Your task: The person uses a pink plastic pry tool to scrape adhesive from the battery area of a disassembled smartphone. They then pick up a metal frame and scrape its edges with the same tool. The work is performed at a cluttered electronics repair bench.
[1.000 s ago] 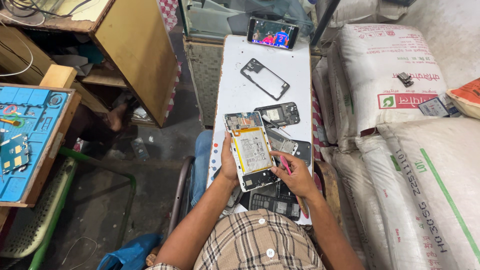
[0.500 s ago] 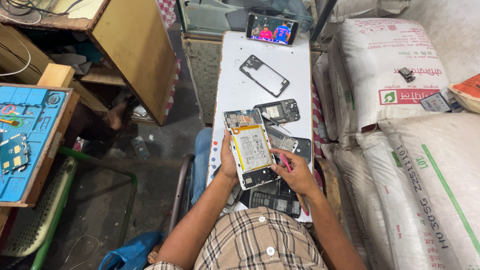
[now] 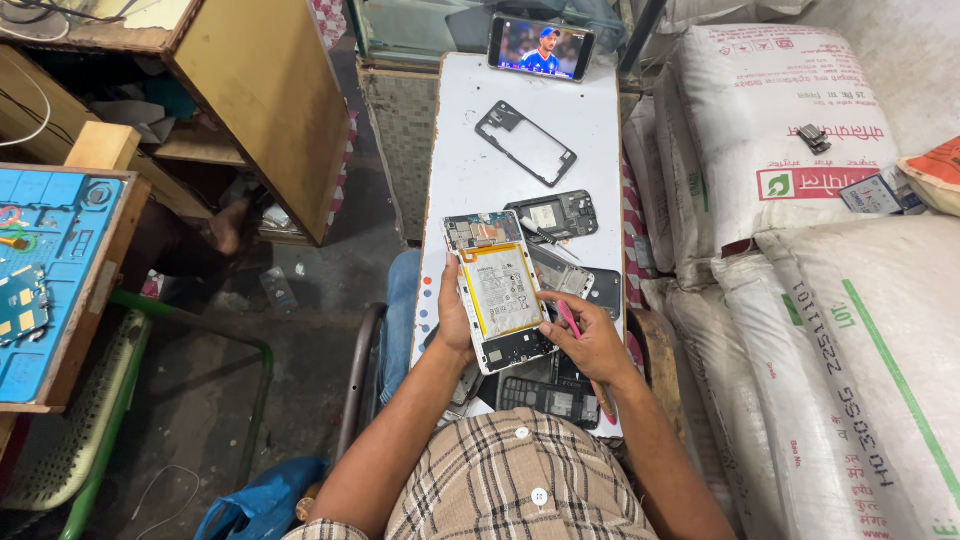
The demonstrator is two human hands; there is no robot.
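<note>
Over the narrow white surface [image 3: 470,170], the left hand [image 3: 452,318] is wrapped around the edge of an opened white phone with its pale battery showing [image 3: 498,292], holding it just above the parts pile. Right hand [image 3: 592,338] pinches a slim pink prying tool [image 3: 568,318], fingertips touching the phone's right edge.

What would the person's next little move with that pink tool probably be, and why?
Probably slide the pink tool under the battery's right edge. The left hand steadies the opened phone, and the right hand has the tool tip at that edge.
</note>
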